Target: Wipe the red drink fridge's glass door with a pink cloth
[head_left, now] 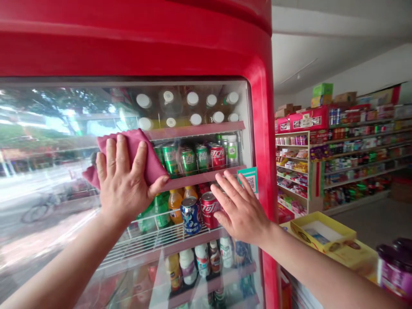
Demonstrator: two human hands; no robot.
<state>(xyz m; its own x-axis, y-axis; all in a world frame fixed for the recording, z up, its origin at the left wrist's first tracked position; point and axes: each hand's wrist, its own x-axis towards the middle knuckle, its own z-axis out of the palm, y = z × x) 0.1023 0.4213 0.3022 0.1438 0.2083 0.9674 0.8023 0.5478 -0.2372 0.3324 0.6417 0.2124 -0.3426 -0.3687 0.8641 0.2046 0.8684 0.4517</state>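
Note:
My left hand [124, 180] presses a pink cloth [141, 150] flat against the glass door [48, 171] of a red drinks fridge [193, 38], fingers spread over the cloth. My right hand [240, 208] lies flat and open on the same glass farther right, fingers stretched out, near a green QR sticker [249, 179]. Behind the glass stand shelves of cans [193, 159] and bottles [193, 262]; white bottle caps [192, 99] fill the top shelf. A street scene reflects in the left part of the glass.
To the right, store shelving [354, 150] packed with goods runs along the wall. A yellow box [325, 231] and a purple tub [395, 268] sit on a counter at the lower right. Bare floor [370, 219] shows beyond the counter.

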